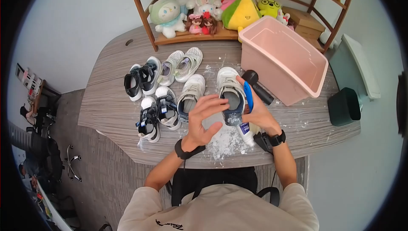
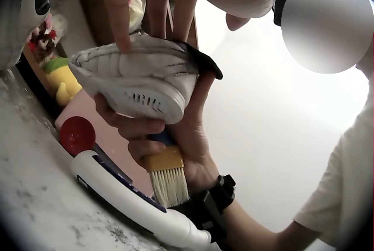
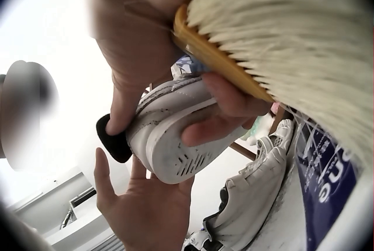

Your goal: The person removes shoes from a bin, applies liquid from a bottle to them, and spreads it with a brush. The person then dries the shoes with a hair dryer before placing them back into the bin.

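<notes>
The right hand (image 1: 260,115) grips a white sneaker (image 1: 228,74) above the table, its thumb at the dark heel collar (image 3: 113,140). That same hand also holds a brush by its blue handle (image 1: 248,96); the pale bristles (image 2: 169,187) point away from the shoe. Fingers of the left hand (image 1: 203,122) are spread and reach the shoe's other side, the palm off it, in the head view. A white and purple tube (image 1: 246,135) lies under the right hand. The other white sneaker (image 1: 193,87) stands just left of the held one.
Several more shoes (image 1: 149,74) stand at the left on the table (image 1: 106,103). White flakes (image 1: 225,144) lie near the front edge. A black cylindrical object (image 1: 261,93) rests beside the pink bin (image 1: 282,76). Behind is a shelf (image 1: 195,38) of plush toys; green bins stand right.
</notes>
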`<state>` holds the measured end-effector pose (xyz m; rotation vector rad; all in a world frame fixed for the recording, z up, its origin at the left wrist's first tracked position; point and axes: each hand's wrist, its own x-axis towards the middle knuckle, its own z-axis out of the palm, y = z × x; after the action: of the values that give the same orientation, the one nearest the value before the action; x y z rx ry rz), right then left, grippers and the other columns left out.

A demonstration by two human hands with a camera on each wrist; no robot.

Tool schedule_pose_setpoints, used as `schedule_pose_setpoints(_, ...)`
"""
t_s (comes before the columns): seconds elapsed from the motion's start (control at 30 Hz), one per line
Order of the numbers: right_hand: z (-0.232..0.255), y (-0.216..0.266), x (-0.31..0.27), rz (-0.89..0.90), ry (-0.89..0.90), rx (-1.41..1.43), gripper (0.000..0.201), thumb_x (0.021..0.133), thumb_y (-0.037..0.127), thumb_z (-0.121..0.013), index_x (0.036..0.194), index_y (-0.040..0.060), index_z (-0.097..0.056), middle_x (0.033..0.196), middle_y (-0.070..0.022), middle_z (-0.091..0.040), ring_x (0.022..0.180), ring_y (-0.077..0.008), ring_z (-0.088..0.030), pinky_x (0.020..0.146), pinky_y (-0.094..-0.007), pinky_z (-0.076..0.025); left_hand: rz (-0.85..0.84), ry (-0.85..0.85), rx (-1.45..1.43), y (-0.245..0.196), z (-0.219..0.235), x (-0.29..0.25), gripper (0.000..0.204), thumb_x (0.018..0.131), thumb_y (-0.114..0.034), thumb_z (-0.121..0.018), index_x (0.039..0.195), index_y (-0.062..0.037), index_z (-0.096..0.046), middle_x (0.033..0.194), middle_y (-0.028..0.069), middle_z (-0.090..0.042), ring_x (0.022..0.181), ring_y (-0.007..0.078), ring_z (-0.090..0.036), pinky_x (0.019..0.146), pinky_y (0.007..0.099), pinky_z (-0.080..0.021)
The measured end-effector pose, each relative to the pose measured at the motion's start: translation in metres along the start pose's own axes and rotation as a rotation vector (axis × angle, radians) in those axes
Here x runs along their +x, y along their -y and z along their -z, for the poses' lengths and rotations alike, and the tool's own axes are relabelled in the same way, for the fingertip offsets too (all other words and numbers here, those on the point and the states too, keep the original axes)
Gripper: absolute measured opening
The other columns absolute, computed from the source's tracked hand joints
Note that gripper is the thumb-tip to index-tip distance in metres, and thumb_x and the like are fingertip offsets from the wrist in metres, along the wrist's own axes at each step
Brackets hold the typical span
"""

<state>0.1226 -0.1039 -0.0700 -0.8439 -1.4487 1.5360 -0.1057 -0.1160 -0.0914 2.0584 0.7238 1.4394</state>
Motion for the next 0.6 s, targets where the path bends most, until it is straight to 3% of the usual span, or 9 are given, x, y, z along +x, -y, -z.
schedule_pose_setpoints(0.03,0.001,-0.008,0.005,0.082,-0.008,-0.085,0.120,0.061,-0.013,-0.077,0.161,0.0125,-0.016,0.160,-0.0068,-0.028,0.137,-0.0177,-0.042,0.101,-0.0320,-0.050,0.000,0.035,0.001,-0.001,0.001,0.001,0.059,0.090,-0.052,-0.058,0.116,-0.0011,-0.073,0.123,0.0162,-0.068,0.122,0.0392,-0.056,0.106,0.0500,-0.039)
schedule_pose_setpoints(0.17,0.006,-0.022,0.007,0.171,-0.040,0.004,0.132,0.050,-0.013,-0.081,0.162,0.0123,-0.015,0.159,-0.0089,-0.030,0.136,-0.0188,-0.044,0.106,-0.0341,-0.047,-0.055,0.113,0.009,-0.003,0.001,0.002,0.052,0.077,-0.034,-0.070,0.121,-0.0063,-0.073,0.131,0.0129,-0.065,0.121,0.0405,-0.051,0.105,0.0511,-0.041)
schedule_pose_setpoints(0.2,0.004,-0.020,0.004,0.156,-0.043,0.010,0.132,0.050,-0.013,-0.081,0.162,0.0123,-0.015,0.159,-0.0089,-0.030,0.136,-0.0188,-0.044,0.106,-0.0341,-0.047,-0.040,0.115,0.003,-0.005,0.000,-0.001,0.052,0.077,-0.034,-0.070,0.121,-0.0063,-0.073,0.131,0.0129,-0.065,0.121,0.0405,-0.051,0.105,0.0511,-0.041)
schedule_pose_setpoints(0.27,0.003,-0.013,0.005,0.116,-0.022,0.076,0.133,0.049,-0.014,-0.081,0.162,0.0120,-0.015,0.158,-0.0096,-0.031,0.135,-0.0179,-0.045,0.105,-0.0329,-0.048,-0.047,0.131,0.032,-0.005,-0.001,0.002,0.060,0.084,-0.050,-0.062,0.120,-0.0036,-0.072,0.131,0.0148,-0.064,0.124,0.0413,-0.050,0.106,0.0521,-0.038)
schedule_pose_setpoints(0.4,0.008,-0.011,0.002,0.093,-0.003,-0.067,0.121,0.054,-0.007,-0.082,0.159,0.0110,-0.024,0.149,-0.0089,-0.044,0.132,-0.0154,-0.048,0.095,-0.0289,-0.052,-0.040,0.160,0.023,-0.006,0.000,0.003,0.059,0.083,-0.048,-0.062,0.120,-0.0039,-0.072,0.132,0.0147,-0.064,0.124,0.0415,-0.049,0.106,0.0523,-0.037)
schedule_pose_setpoints(0.5,0.002,-0.008,0.002,0.131,-0.008,-0.021,0.114,0.057,-0.003,-0.082,0.157,0.0083,-0.029,0.146,-0.0083,-0.048,0.134,-0.0157,-0.046,0.104,-0.0303,-0.045,-0.064,0.211,0.043,-0.007,0.012,0.007,0.061,0.084,-0.050,-0.060,0.117,-0.0010,-0.072,0.132,0.0185,-0.063,0.124,0.0417,-0.050,0.107,0.0523,-0.037)
schedule_pose_setpoints(0.57,0.003,-0.008,0.004,0.180,0.034,0.051,0.106,0.064,-0.001,-0.083,0.156,0.0055,-0.030,0.150,-0.0084,-0.045,0.137,-0.0166,-0.045,0.116,-0.0326,-0.033,-0.075,0.128,-0.119,-0.009,0.021,0.012,0.048,0.078,-0.028,-0.069,0.118,-0.0024,-0.072,0.127,0.0180,-0.066,0.123,0.0389,-0.055,0.107,0.0485,-0.040)
schedule_pose_setpoints(0.6,0.003,-0.005,0.004,0.178,0.033,0.057,0.106,0.064,-0.001,-0.083,0.156,0.0055,-0.030,0.150,-0.0084,-0.045,0.137,-0.0166,-0.045,0.116,-0.0326,-0.033,-0.070,0.132,-0.118,-0.009,0.021,0.012,0.048,0.078,-0.028,-0.069,0.118,-0.0024,-0.072,0.127,0.0180,-0.066,0.123,0.0389,-0.055,0.107,0.0485,-0.040)
